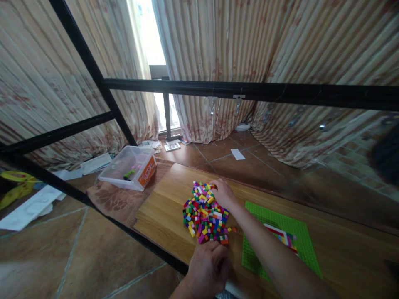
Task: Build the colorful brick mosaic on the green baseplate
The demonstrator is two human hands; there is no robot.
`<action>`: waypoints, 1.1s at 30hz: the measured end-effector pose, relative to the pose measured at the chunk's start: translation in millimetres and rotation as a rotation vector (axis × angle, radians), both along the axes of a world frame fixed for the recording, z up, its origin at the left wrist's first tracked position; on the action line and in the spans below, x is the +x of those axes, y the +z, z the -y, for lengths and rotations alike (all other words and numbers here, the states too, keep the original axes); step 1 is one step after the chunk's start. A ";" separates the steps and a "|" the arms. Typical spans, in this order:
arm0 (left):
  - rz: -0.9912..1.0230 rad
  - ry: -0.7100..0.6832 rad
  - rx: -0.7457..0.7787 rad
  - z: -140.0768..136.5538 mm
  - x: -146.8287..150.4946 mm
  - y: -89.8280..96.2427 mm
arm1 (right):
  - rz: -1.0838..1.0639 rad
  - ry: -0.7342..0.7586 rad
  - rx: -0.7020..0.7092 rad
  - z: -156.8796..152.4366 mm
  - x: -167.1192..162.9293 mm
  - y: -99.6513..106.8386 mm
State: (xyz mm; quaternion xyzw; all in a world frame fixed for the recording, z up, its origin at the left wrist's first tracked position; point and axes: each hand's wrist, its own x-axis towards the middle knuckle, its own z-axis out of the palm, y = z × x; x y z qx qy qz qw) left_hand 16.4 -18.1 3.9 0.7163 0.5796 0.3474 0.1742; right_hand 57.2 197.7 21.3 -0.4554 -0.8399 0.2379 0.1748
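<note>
A heap of small multicoloured toy building bricks [204, 214] lies on a wooden board. My right hand [222, 194] reaches to the heap's far right edge, its fingers curled down among the bricks; what they pinch, if anything, is hidden. Close to the heap's near edge, my left hand [208, 265] is curled closed, knuckles up, and I cannot see what is inside it. Under my right forearm is a green studded baseplate [258, 216]. A partly built patch of white, red and other coloured bricks [280, 233] sits on it, partly covered by the arm.
A clear plastic box [124, 166] with an orange label and a few pieces stands left of the wooden board [165, 187]. Black metal bars [193, 86] cross in front of striped curtains [199, 50]. Papers [237, 154] lie on the tiled floor.
</note>
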 end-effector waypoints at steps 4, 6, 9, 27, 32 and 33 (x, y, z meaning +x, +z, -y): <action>0.000 0.006 0.001 0.0 -0.6 0.0 | -0.055 -0.008 -0.002 5.6 11.4 2.0; 0.009 -0.008 -0.004 0.2 -1.1 2.1 | -0.185 -0.039 -0.033 13.8 20.9 4.5; 0.062 -0.013 -0.015 0.8 -2.1 4.7 | -0.514 -0.103 -0.246 37.7 40.4 7.8; 1.091 0.173 -0.350 -9.7 24.3 43.3 | -0.955 -0.279 -0.623 170.2 113.2 27.6; 1.243 0.254 -0.423 -1.0 30.8 37.3 | -0.978 -0.325 -0.624 179.1 112.5 16.0; 1.249 0.262 -0.425 0.0 31.3 37.2 | -0.990 -0.333 -0.627 180.3 111.7 15.1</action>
